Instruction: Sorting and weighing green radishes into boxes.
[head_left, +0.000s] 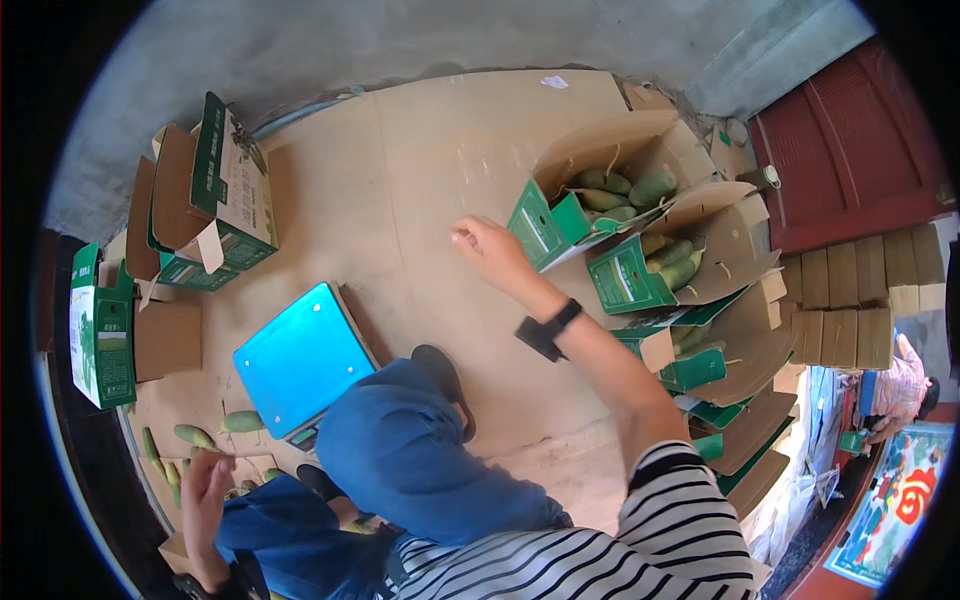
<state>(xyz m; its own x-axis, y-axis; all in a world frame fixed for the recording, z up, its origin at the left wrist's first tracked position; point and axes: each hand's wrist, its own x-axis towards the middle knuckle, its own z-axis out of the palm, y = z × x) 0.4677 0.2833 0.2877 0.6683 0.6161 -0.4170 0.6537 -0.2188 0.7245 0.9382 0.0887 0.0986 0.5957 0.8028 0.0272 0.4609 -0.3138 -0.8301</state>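
Observation:
My right hand (486, 246) is raised over the cardboard-covered floor with its fingers curled in, and nothing shows in it. My left hand (204, 487) hangs at lower left above several green radishes (193, 436), its fingers bent and partly hidden from me. In front of my knees lies a digital platform scale with a blue top (304, 360); no item is on it. To the right of my right hand, a green printed carton (541, 225) holds several green radishes (652, 187). Beside it, a second carton (616, 279) also has radishes (679, 266) inside.
More open cartons (697, 369) line the right side, flaps raised. At left stand printed cartons (251, 187) and another green-and-white carton (105, 337). Stacked brown boxes (840, 337) sit by a dark red door (855, 142). Another person (896, 386) is at far right.

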